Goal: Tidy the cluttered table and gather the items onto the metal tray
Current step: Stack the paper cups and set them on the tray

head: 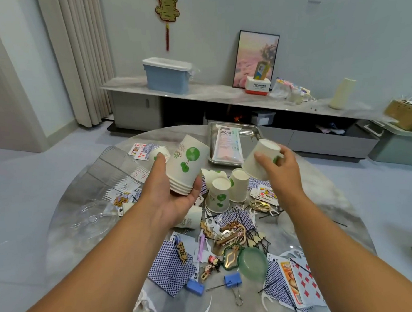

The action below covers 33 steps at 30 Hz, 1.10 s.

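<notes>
Nested stack of paper cups (186, 165) up off the table, mouth-end down in the left hand (176, 199), thumb along one side, fingers curled under the rims, bases tilted away toward the far edge. Single paper cup (261, 159) upside down in the right hand (280, 166), pinched round its wall between thumb and fingers, just beside the stack and level with its top. Looks like a nesting move coming: single cup over the stack's closed end. Risk here: both held at a tilt, so a crooked approach could jam the rim against the stack or crush the thin wall; too loose a left grip and the lowest cups could slide out of the nest onto the clutter. Below, three loose cups (219, 195) between the wrists, easily knocked over by a dropping hand. Metal tray (253, 131) further out at the table's far side, a flat packet (227, 144) already lying in it, well apart from the stack. Playing cards (169, 268), binder clip (233, 281), green dish (253, 263), hairpins and trinkets strewn across the near half, not yet gathered.
</notes>
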Each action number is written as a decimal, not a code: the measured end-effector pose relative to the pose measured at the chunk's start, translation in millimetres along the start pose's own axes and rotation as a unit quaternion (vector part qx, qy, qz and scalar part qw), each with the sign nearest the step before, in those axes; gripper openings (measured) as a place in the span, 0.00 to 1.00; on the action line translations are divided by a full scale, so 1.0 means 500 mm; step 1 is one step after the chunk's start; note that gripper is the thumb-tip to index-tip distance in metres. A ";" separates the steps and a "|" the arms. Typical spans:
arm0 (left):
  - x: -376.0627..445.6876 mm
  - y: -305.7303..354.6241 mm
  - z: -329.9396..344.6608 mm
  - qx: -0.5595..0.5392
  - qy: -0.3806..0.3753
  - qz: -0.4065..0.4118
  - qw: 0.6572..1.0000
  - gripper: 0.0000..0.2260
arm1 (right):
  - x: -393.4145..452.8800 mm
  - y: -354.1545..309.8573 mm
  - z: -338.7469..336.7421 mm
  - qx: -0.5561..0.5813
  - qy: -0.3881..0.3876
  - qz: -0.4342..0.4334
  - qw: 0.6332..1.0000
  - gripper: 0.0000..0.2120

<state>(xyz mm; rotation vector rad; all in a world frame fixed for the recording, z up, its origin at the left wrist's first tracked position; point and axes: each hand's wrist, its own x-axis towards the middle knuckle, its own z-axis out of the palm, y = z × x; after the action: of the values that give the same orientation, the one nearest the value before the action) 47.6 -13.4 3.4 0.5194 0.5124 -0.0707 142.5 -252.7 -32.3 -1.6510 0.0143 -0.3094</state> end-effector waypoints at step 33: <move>-0.004 0.046 -0.002 -0.043 -0.016 -0.008 0.999 0.22 | -0.013 0.034 0.080 -0.056 0.061 -0.125 0.989 0.27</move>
<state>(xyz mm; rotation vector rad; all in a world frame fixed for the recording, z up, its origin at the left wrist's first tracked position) 50.1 7.0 14.1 0.4295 0.4869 -0.0712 147.6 -214.1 -53.1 -1.7446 -0.0865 -0.6102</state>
